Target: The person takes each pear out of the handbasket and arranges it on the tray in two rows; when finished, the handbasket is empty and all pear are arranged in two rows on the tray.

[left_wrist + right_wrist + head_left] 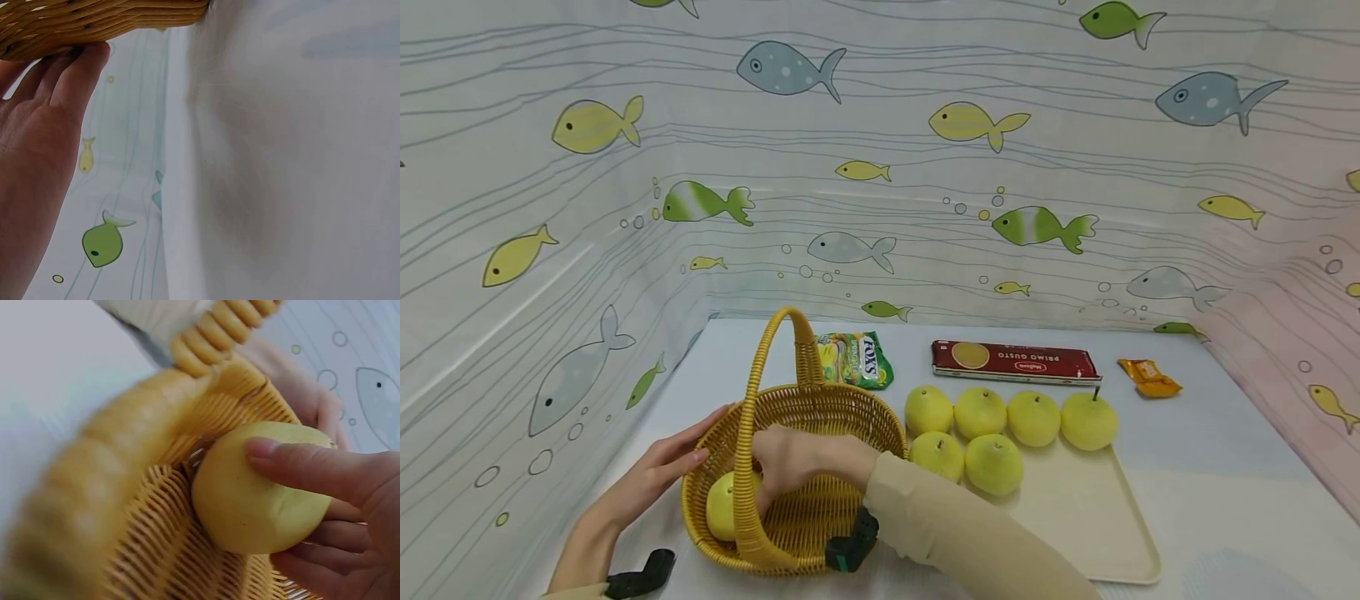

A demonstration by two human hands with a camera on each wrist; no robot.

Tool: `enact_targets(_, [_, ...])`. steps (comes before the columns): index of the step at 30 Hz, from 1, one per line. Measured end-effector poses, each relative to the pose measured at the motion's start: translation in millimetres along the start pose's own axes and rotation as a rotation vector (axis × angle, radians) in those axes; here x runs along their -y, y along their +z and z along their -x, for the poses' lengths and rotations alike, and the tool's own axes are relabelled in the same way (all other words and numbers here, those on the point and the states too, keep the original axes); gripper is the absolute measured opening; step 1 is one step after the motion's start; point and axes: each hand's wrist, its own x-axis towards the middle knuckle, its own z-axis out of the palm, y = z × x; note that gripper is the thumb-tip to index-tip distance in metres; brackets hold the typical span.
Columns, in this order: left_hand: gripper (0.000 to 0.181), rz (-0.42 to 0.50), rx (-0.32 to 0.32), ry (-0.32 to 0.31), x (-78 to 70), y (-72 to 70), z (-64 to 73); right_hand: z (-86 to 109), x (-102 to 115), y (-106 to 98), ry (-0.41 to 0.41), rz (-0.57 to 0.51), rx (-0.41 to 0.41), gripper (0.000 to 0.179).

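A wicker basket (805, 400) with a tall arched handle stands left of centre. Inside it, at the left end, my right hand (786, 458) holds a round yellow pear (250, 494). The right wrist view shows the thumb across the pear and the fingers behind and beneath it. My left hand (662, 467) rests on the basket's outer left side, with its fingers fairly straight against the wicker and its thumb at the rim. In the left wrist view those fingers (81, 81) touch the wicker wall from outside.
Right of the basket, a cream tray (1075, 517) bears several yellow pears (1033, 418). Behind are a green Fox's sweet bag (868, 362), a long red Primo Gusto pack (1015, 362) and a small orange wrapper (1150, 379). Fish-patterned walls enclose the white table (1225, 467).
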Motion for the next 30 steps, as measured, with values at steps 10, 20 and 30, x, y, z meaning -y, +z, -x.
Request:
enact_targets(10, [0.056, -0.022, -0.009, -0.032, -0.7, -0.6, 0.5, 21.3, -5.2, -7.7, -0.017, -0.102, -0.093, 0.043])
enact_targets(20, [0.055, -0.037, -0.021, -0.040, -3.4, 0.2, 0.2, 42.7, -13.1, -13.2, -0.011, -0.217, -0.215, 0.055])
enact_targets(30, [0.056, -0.028, -0.003, 0.000, -3.4, 0.5, 0.0, 61.2, -21.2, -10.0, 0.000, -0.231, -0.290, 0.060])
